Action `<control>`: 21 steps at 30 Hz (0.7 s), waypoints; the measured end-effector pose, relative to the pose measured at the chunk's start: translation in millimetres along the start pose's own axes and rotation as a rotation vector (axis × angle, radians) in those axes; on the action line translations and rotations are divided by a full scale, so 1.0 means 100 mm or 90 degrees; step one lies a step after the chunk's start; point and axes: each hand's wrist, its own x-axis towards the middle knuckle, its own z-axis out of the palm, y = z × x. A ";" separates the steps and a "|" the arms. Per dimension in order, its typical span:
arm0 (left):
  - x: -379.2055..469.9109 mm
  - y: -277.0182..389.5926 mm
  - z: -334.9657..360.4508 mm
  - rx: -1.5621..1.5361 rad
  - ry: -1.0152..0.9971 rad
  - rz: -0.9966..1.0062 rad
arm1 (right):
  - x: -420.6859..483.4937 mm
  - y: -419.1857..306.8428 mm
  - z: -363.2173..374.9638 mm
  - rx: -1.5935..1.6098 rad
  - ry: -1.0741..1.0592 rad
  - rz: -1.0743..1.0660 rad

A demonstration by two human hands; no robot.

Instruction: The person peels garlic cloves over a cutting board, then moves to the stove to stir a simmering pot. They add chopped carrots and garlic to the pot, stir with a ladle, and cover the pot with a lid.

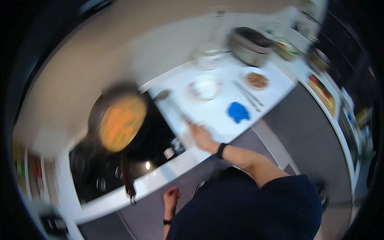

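Observation:
My right hand (202,136) grips the handle end of a long-handled metal ladle or spatula (177,109) over the white countertop; its blurred dark head lies by the hob's edge. My left hand (172,195), fingers curled, hangs in front of the counter's edge and touches nothing that I can see. To the left, a frying pan (95,115) with orange and yellow food (123,123) in it stands on the black hob (156,129), its brown handle reaching over the front edge. A clear bowl (206,87) and a crumpled blue cloth (238,112) lie beyond my right hand.
Chopsticks or similar thin utensils (247,96) lie near a white plate of brown food (257,80). A rice cooker (250,46) stands at the back, beside a green container (286,49). Farther right is a tray of cut food (322,94). A small white object (169,153) rests on the hob's front.

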 end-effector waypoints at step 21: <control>0.29 0.67 2.43 0.192 -0.237 -0.067 | -1.86 3.57 -2.67 -0.099 0.309 0.313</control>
